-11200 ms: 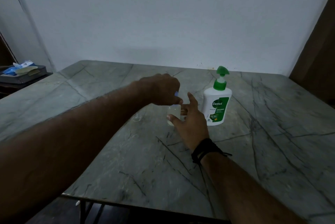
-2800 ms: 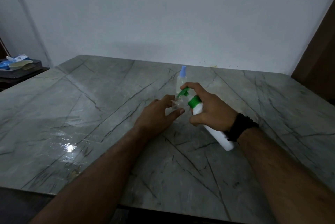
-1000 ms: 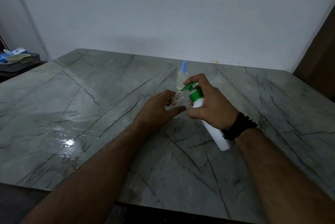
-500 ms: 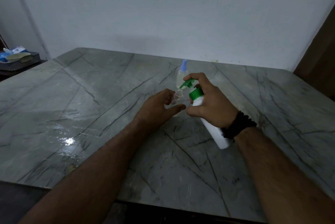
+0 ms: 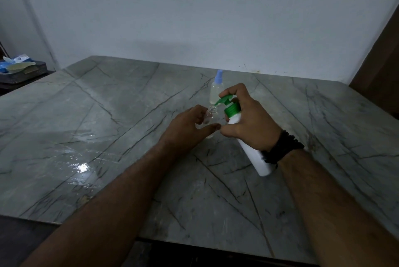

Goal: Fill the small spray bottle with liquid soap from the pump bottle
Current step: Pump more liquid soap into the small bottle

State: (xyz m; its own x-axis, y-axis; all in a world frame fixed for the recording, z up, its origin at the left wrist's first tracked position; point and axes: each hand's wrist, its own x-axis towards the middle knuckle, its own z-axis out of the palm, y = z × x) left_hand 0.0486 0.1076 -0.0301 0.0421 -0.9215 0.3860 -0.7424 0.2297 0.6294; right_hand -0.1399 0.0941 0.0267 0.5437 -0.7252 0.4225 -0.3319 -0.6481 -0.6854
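Spray bottle (image 5: pixel 209 118), uncapped and upright in your left hand (image 5: pixel 187 130) grip; your right hand (image 5: pixel 248 123) clasps the tilted pump bottle (image 5: pixel 248 148), nozzle just above its mouth.

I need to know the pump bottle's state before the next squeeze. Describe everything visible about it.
The pump bottle looks like white plastic, with a green collar and green pump head. It is tilted, base toward the person, spout over the open neck of the small clear bottle. The right hand grips its upper body, a finger resting on the pump head. Its base hangs above the table. No label shows from here, and no soap flow can be made out.
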